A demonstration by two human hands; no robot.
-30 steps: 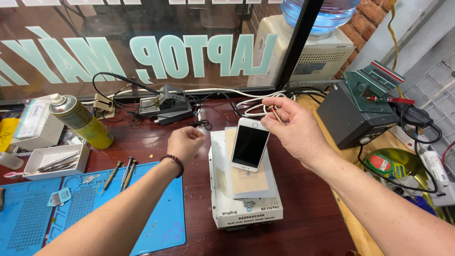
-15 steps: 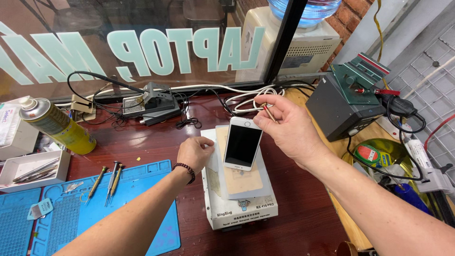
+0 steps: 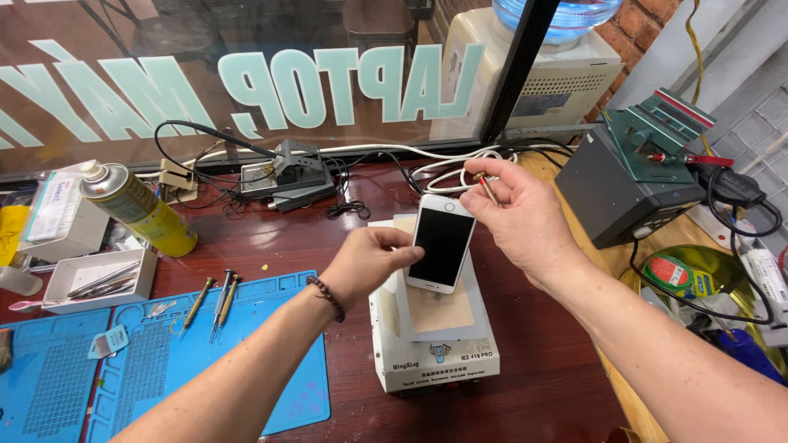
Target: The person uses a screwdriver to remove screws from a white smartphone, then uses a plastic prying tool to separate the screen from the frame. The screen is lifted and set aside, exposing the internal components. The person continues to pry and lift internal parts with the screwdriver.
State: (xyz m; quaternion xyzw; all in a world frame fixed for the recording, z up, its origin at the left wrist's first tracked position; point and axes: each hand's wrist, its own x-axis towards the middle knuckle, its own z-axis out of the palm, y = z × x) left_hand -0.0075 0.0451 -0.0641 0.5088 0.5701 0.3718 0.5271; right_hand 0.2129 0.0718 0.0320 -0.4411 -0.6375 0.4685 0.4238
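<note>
Two hands: left hand [image 3: 371,261] grips phone [image 3: 442,244], right hand [image 3: 519,215] pinches screwdriver [image 3: 486,187]; tray [image 3: 72,297] holds tools

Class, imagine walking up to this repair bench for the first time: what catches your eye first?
A white smartphone with a dark screen, propped on a white box-shaped heating machine at the centre, steadied by the left hand. The right hand pinches a thin brass-coloured screwdriver just above it. At left lies a blue silicone work mat.

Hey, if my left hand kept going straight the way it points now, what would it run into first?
The left hand points right, its fingers already at the white phone's left edge, so the phone comes first. Beyond it is likely the right hand, though depth is unclear.
</note>
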